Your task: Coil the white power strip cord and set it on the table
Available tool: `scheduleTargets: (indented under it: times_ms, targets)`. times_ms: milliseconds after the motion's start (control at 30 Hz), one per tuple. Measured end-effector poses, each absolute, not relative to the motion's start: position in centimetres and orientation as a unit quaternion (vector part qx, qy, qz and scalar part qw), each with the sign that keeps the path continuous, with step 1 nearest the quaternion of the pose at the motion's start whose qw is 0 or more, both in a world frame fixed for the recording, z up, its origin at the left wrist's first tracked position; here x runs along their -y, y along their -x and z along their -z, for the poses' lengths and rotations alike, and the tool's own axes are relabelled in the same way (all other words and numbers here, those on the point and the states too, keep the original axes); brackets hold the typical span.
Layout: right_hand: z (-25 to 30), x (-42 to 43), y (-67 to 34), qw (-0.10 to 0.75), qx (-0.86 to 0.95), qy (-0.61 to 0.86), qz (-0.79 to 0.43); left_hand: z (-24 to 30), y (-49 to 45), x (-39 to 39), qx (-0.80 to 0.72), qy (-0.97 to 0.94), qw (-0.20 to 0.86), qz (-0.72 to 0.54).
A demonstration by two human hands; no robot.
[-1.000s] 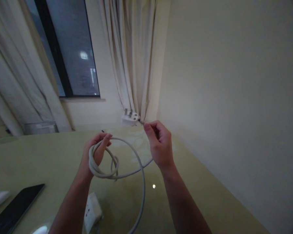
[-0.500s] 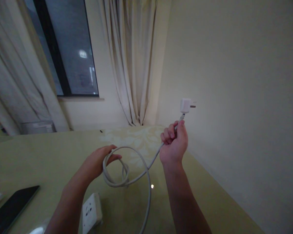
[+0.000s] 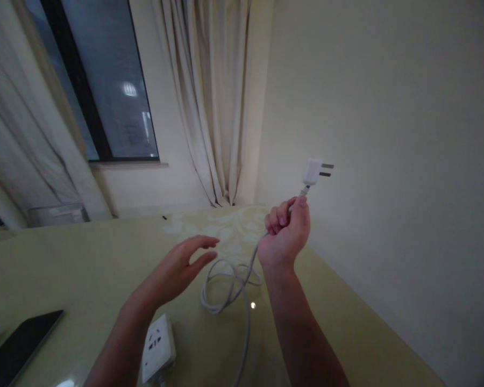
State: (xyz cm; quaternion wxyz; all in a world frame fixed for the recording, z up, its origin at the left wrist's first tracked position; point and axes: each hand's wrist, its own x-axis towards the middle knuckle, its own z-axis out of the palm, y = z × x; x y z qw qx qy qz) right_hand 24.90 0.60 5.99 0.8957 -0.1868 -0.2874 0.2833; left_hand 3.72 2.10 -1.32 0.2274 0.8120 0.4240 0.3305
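— Where's the cable on your feed?

— I have the right hand (image 3: 284,236) closed tight around the white cable (image 3: 248,328), just below its plug (image 3: 315,171). The plug is up in the air by the wall, prongs pointing right.

— And the rest of it?

— From the fist it drops to a loose coil lying on the table (image 3: 84,252), then runs toward the near edge, past the power strip (image 3: 158,346).

— Left hand?

— I see the left hand (image 3: 181,266) wide open, fingers spread, holding nothing, just beside the coil. Whether it touches, I cannot tell. A dark flat device (image 3: 20,346) lies far left, and a curtain (image 3: 210,107) hangs behind.
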Motion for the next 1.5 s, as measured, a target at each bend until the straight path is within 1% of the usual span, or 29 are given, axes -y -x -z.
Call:
scheduleTargets:
  times_ms: [67,167,233,367,467,533,600,733,867,933,1000,1100,1200,1367,1500]
  targets:
    - [-6.0,-0.5,-24.7,0.892,0.292,0.191,-0.287,1.5,-5.6,-1.3,-0.387,-0.834,0.268,-0.288]
    - [-6.0,-0.3,-24.7,0.889,0.301,0.196,-0.284,2.7,-7.6,-0.9,-0.372,-0.851,0.296,-0.223]
    - [-6.1,-0.1,-24.8,0.891,0.302,0.191,-0.280,3.6,-8.2,-1.1,-0.390,-0.854,0.282,-0.198]
    - [-6.3,0.1,-25.3,0.892,0.293,0.177,-0.295,4.7,-8.6,-1.3,-0.452,-0.856,0.214,-0.129]
    - [-6.4,0.5,-25.5,0.890,0.284,0.172,-0.314,5.6,-9.4,-0.9,-0.460,-0.861,0.215,-0.044]
    - [-6.4,0.8,-25.4,0.882,0.289,0.181,-0.326,6.4,-10.1,-0.6,-0.468,-0.857,0.213,-0.020]
    - [-6.3,1.0,-25.5,0.863,0.305,0.195,-0.351,7.3,-10.8,-0.2,-0.478,-0.853,0.209,-0.029]
    - [-5.0,0.7,-26.1,0.825,0.336,0.224,-0.395,8.7,-10.4,0.8,-0.523,-0.828,0.184,-0.089]
    - [-1.5,-0.1,-27.3,0.804,0.324,0.257,-0.428,10.1,-8.4,2.1,-0.597,-0.769,0.163,-0.158]
    - [1.2,-0.5,-27.9,0.813,0.273,0.274,-0.435,11.2,-7.6,2.7,-0.617,-0.748,0.168,-0.179]
    - [4.0,-0.6,-28.5,0.843,0.200,0.295,-0.403,12.3,-7.1,3.0,-0.614,-0.744,0.178,-0.196]
    - [7.4,-0.7,-29.2,0.856,0.167,0.311,-0.377,13.7,-7.1,3.4,-0.600,-0.745,0.184,-0.224]
    - [9.4,-0.9,-29.8,0.849,0.171,0.324,-0.381,14.3,-7.9,3.9,-0.608,-0.744,0.178,-0.213]
    - [11.3,-1.8,-30.2,0.811,0.213,0.348,-0.420,14.7,-9.4,4.3,-0.609,-0.772,0.135,-0.126]
    - [12.8,-2.6,-29.4,0.769,0.257,0.382,-0.444,15.4,-9.2,3.2,-0.606,-0.775,0.112,-0.143]
